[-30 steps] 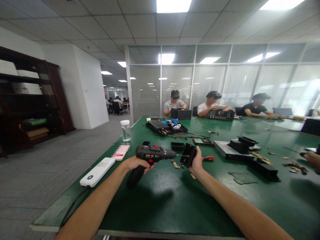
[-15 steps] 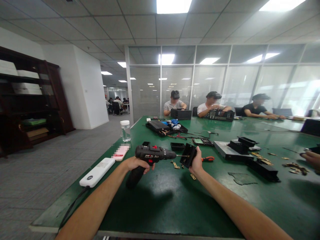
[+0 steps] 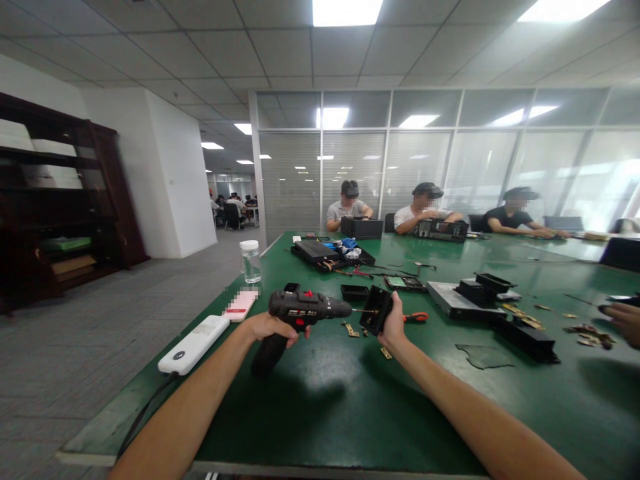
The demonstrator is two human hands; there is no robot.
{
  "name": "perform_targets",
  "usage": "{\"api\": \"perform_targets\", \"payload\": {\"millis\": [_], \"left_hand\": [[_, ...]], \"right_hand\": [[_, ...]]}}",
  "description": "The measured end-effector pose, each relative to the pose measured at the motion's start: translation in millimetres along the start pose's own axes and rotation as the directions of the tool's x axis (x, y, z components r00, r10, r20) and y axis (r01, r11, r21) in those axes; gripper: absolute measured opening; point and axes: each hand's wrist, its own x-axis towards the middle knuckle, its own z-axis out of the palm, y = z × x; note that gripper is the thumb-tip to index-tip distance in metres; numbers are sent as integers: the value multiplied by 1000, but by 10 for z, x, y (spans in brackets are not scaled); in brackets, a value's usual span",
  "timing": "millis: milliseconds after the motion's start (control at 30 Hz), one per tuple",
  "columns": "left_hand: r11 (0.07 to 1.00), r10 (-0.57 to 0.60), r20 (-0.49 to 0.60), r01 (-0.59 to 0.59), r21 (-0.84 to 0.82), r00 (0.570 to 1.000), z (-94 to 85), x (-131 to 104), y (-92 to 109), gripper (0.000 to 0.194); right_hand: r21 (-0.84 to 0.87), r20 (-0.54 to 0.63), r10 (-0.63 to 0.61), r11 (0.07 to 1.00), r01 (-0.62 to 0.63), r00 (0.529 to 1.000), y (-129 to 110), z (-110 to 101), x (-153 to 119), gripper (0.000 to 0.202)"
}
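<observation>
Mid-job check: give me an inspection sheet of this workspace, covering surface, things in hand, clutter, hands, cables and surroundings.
Surface: green table, glossy, with loose parts across it.
Things in hand: power drill, its bit pointing into an open black casing; contact at the tip is unclear.
Clutter: brass-coloured pieces, orange-handled tool, glass-like shard, white device, lidded clear jar.
Hands: left hand grips the drill; right hand holds the casing.
Cables: black cable from the white device toward the near table edge; loose wires farther back.
Surroundings: three people across the table; a co-worker's hand at the right edge; glass partition behind.
</observation>
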Motion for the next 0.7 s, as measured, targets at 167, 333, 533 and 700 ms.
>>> {"api": "perform_targets", "payload": {"millis": [167, 333, 533, 700], "left_hand": [[1000, -10, -3, 10, -17, 1000, 20, -1, 10, 36], [1000, -17, -16, 17, -13, 1000, 48, 3, 30, 30], [998, -16, -38, 13, -62, 999, 49, 4, -11, 31], [990, -41, -43, 35, -134, 998, 30, 13, -47, 40]], "right_hand": [[6, 1, -3, 1000, 3, 1000, 3, 0, -1, 40], [7, 9, 4, 1000, -4, 1000, 23, -35, 39, 41], [1, 21, 0, 1000, 0, 1000, 26, -47, 48, 42], [7, 35, -2, 1000, 2, 999, 18, -27, 27, 41]]}}
